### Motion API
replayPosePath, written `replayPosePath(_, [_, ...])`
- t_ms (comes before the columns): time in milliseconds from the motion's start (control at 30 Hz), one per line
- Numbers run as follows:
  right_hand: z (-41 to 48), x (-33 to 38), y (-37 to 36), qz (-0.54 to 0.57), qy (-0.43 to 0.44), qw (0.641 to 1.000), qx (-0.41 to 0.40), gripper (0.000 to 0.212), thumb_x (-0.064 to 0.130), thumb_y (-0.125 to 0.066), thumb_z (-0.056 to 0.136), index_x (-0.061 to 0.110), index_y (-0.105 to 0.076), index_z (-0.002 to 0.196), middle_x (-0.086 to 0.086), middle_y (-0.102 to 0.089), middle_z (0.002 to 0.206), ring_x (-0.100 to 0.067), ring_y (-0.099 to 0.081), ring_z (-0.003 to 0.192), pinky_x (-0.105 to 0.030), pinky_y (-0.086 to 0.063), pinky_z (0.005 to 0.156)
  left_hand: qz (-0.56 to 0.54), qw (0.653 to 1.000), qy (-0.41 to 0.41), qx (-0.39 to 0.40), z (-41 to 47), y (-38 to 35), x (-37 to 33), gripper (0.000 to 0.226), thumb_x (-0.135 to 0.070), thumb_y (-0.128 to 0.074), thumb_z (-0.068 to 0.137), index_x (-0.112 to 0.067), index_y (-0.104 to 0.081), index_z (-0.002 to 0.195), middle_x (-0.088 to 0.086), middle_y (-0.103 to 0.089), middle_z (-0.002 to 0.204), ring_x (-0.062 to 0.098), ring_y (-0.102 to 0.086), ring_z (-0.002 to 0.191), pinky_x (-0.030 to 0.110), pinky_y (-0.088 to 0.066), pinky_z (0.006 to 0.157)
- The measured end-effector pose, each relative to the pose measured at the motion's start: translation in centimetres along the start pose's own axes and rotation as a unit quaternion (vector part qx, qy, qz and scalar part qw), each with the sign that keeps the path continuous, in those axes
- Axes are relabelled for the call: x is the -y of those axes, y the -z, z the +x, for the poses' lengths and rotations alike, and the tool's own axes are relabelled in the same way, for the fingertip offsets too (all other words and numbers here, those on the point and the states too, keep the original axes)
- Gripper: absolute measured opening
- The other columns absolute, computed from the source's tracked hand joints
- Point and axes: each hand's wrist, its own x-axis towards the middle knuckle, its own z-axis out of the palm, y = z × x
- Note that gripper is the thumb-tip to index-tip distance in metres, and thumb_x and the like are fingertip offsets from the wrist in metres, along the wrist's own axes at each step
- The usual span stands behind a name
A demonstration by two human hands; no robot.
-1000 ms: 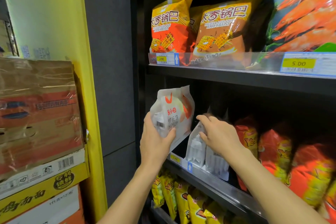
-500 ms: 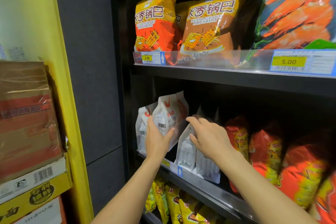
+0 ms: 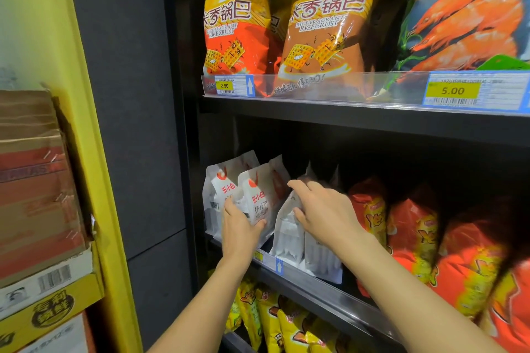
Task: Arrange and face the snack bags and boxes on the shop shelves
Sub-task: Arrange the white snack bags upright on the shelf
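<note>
Your left hand (image 3: 241,228) grips a white snack bag (image 3: 259,195) standing at the left end of the dark middle shelf (image 3: 321,288). Your right hand (image 3: 325,216) curls over the neighbouring white bags (image 3: 289,238). Above, rice-crust bags (image 3: 324,34) fill the upper shelf (image 3: 344,120). To the left, stacked cartons (image 3: 37,180) sit beside a yellow pillar (image 3: 94,152).

Orange bags (image 3: 327,34) read "RICE CRUST"; shelf price tags (image 3: 452,91) show 2.90 and 5.00.

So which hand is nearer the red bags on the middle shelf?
Right. The right hand grips the back-facing white bags directly beside the red bags; the left hand holds a front-facing white bag further left.
</note>
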Motion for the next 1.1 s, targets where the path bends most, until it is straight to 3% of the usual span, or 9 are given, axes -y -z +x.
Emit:
replayPosePath(167, [0.1, 0.0, 0.1, 0.0, -0.002, 1.0, -0.006, 0.056, 0.035, -0.053, 0.105, 0.03, -0.031, 0.156, 0.002, -0.06, 0.133, -0.019, -0.066, 0.103, -0.028, -0.051, 0.071, 0.011, 0.999, -0.005, -0.036, -1.6, 1.0, -0.5, 0.102, -0.029, -0.089, 0.08, -0.012, -0.022, 0.156, 0.01, -0.035, 0.15, 0.026, -0.036, 0.141, 0.041, -0.045, 0.111])
replayPosePath(267, [0.1, 0.1, -0.1, 0.002, -0.003, 1.0, -0.008, 0.056, 0.035, -0.053, 0.105, 0.03, -0.031, 0.156, 0.002, -0.06, 0.133, -0.018, -0.066, 0.104, -0.025, -0.046, 0.068, -0.023, 0.992, -0.082, -0.095, -4.0, 1.8, -1.1, 0.085, -0.03, -0.085, 0.083, -0.015, -0.034, 0.15, 0.002, -0.037, 0.145, 0.012, -0.035, 0.133, 0.031, -0.041, 0.108])
replayPosePath(400, [0.1, 0.0, -0.1, 0.011, -0.003, 1.0, -0.009, 0.059, 0.036, -0.054, 0.105, 0.03, -0.029, 0.158, 0.002, -0.059, 0.135, -0.019, -0.066, 0.107, -0.027, -0.047, 0.071, -0.073, 0.983, -0.161, 0.042, -6.5, 2.0, -3.4, 0.063, -0.033, -0.073, 0.096, -0.026, -0.038, 0.148, -0.013, -0.041, 0.143, -0.005, -0.043, 0.124, 0.009, -0.039, 0.106])
replayPosePath(500, [0.0, 0.1, 0.2, 0.026, -0.004, 1.0, -0.008, 0.062, 0.037, -0.053, 0.104, 0.031, -0.027, 0.159, 0.002, -0.059, 0.137, -0.019, -0.066, 0.11, -0.031, -0.054, 0.079, -0.078, 0.983, -0.136, 0.094, -6.2, 0.8, -4.9, 0.072, -0.043, -0.068, 0.099, -0.028, -0.03, 0.158, -0.01, -0.037, 0.158, 0.006, -0.04, 0.143, 0.028, -0.041, 0.116])
replayPosePath(567, [0.0, 0.1, 0.3, 0.03, -0.002, 1.0, -0.008, 0.061, 0.038, -0.052, 0.104, 0.031, -0.027, 0.16, 0.002, -0.059, 0.139, -0.018, -0.066, 0.111, -0.031, -0.055, 0.081, -0.07, 0.986, -0.1, 0.113, -5.8, 0.1, -5.2, 0.071, -0.047, -0.063, 0.101, -0.028, -0.029, 0.16, -0.009, -0.036, 0.163, 0.013, -0.038, 0.148, 0.034, -0.042, 0.116])
replayPosePath(633, [-0.1, 0.0, 0.4, 0.032, 0.001, 0.999, -0.008, 0.062, 0.038, -0.051, 0.105, 0.031, -0.026, 0.16, 0.002, -0.059, 0.14, -0.017, -0.065, 0.112, -0.029, -0.054, 0.08, -0.06, 0.986, -0.092, 0.129, -5.4, -0.5, -4.9, 0.056, -0.046, -0.059, 0.104, -0.03, -0.04, 0.154, -0.011, -0.049, 0.151, 0.014, -0.048, 0.141, 0.025, -0.049, 0.106])
replayPosePath(700, [-0.2, -0.1, 0.5, 0.034, -0.001, 0.999, -0.003, 0.062, 0.038, -0.051, 0.105, 0.032, -0.025, 0.161, 0.003, -0.058, 0.14, -0.017, -0.065, 0.112, -0.027, -0.051, 0.077, -0.067, 0.984, -0.095, 0.133, -5.4, -0.6, -4.6, 0.038, -0.039, -0.054, 0.107, -0.033, -0.049, 0.145, -0.018, -0.056, 0.132, 0.011, -0.056, 0.129, 0.015, -0.045, 0.091])
replayPosePath(867, [-0.4, -0.1, 0.7, 0.032, 0.001, 0.999, 0.003, 0.063, 0.038, -0.05, 0.104, 0.032, -0.023, 0.161, 0.002, -0.057, 0.143, -0.018, -0.066, 0.11, -0.027, -0.051, 0.075, -0.054, 0.987, -0.095, 0.114, -5.3, -0.5, -4.3, 0.035, -0.026, -0.045, 0.112, -0.03, -0.057, 0.144, -0.008, -0.065, 0.137, 0.012, -0.058, 0.126, 0.022, -0.045, 0.098])
replayPosePath(1100, [-1.3, -0.9, 1.4, 0.046, -0.003, 0.999, -0.003, 0.057, 0.046, -0.053, 0.103, 0.028, -0.032, 0.152, 0.001, -0.062, 0.128, -0.017, -0.065, 0.103, -0.028, -0.056, 0.078, -0.109, 0.992, -0.045, 0.05, -4.6, 0.7, -4.6, 0.035, -0.025, -0.046, 0.111, -0.025, -0.06, 0.143, -0.001, -0.065, 0.137, 0.018, -0.058, 0.129, 0.033, -0.05, 0.106])
